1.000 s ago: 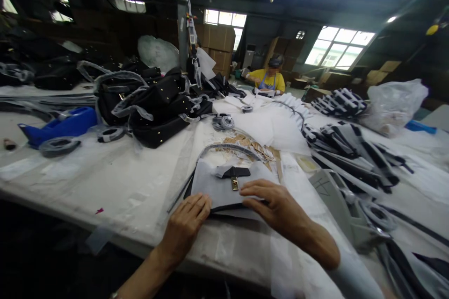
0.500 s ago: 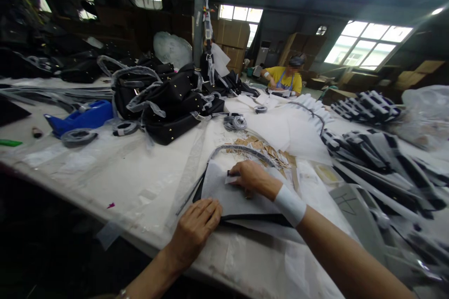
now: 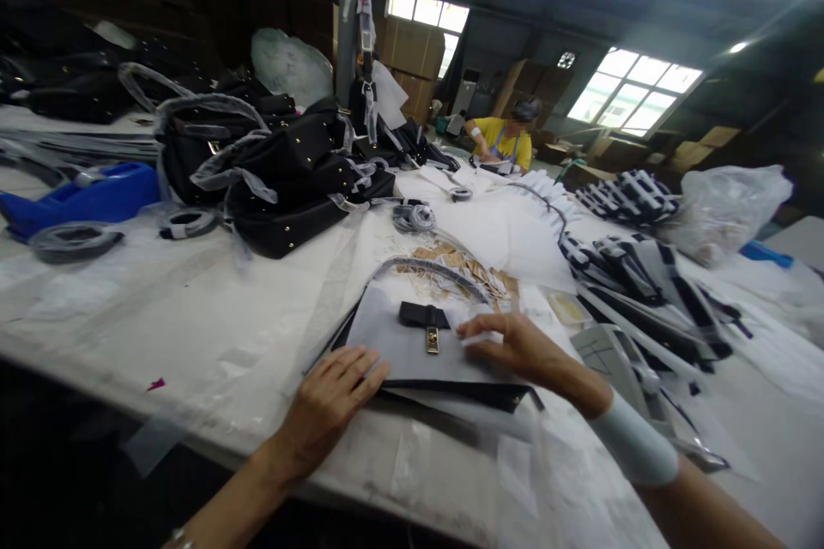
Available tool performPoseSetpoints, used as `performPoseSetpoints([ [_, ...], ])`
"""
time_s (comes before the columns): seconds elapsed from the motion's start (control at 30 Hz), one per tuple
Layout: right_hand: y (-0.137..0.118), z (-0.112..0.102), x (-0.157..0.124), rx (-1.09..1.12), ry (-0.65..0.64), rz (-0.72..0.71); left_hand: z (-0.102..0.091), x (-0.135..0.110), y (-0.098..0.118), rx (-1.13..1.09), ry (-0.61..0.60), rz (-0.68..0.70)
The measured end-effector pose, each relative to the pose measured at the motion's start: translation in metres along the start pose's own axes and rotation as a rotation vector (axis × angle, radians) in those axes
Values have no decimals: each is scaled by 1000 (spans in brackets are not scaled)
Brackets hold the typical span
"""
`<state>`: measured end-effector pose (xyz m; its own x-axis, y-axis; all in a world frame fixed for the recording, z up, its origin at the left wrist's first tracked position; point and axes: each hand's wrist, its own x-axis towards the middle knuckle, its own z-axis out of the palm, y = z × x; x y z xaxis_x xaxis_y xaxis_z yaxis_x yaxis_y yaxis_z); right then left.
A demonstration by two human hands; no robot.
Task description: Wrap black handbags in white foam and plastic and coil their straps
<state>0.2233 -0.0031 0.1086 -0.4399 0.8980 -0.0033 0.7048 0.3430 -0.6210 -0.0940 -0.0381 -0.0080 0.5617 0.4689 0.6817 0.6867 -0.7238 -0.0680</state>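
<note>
A black bag panel (image 3: 451, 395) lies flat on the white-covered table (image 3: 160, 317), mostly under a grey felt sheet (image 3: 392, 343). On the sheet sits a black leather tab with a gold clasp (image 3: 428, 328). My left hand (image 3: 328, 407) rests flat on the sheet's lower left corner, holding nothing. Right of the clasp, my right hand (image 3: 515, 352) touches the sheet, its fingertips at a small white strip (image 3: 477, 340). I cannot tell whether it pinches the strip.
Tan labels (image 3: 451, 262) and a curved strap (image 3: 425, 268) lie just beyond the sheet. Black handbags (image 3: 276, 197) stand at left, striped straps (image 3: 644, 292) lie at right, and a blue plastic object (image 3: 77, 202) sits far left. A co-worker (image 3: 502, 141) sits at the far end.
My right hand has moved right, off the clasp it covered half a second ago, and the clasp shows again. My left hand stays on the sheet, and the head view has shifted slightly.
</note>
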Motion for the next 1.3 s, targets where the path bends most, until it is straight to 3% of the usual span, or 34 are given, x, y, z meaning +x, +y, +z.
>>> performPoseSetpoints([
  [0.13,8,45,-38,-160,149,-195,-2,2,-9,52,-39,18],
  [0.3,17,72,-50,-295,311,-330,-12,22,16,70,-153,3],
  [0.53,22,65,-47,-132,383,-210,12,62,62,-49,-87,165],
  [0.63,11,49,-63,-68,617,-150,22,66,70,-75,-89,131],
  [0.7,2,43,-82,-117,786,-197,24,66,72,-79,-111,122],
  [0.73,-2,42,-92,-157,798,-246,23,65,71,-83,-126,123],
  [0.8,-6,48,-110,-256,673,-338,21,66,70,-93,-165,117],
  [0.9,-1,66,-121,-444,517,-325,17,70,70,-92,-215,109],
  [1.03,17,81,-112,-571,664,-191,13,77,72,-44,-241,109],
  [1.2,36,82,-107,-444,544,-173,13,78,77,-12,-186,112],
  [1.3,40,84,-109,-334,578,-128,15,77,80,-15,-161,151],
])
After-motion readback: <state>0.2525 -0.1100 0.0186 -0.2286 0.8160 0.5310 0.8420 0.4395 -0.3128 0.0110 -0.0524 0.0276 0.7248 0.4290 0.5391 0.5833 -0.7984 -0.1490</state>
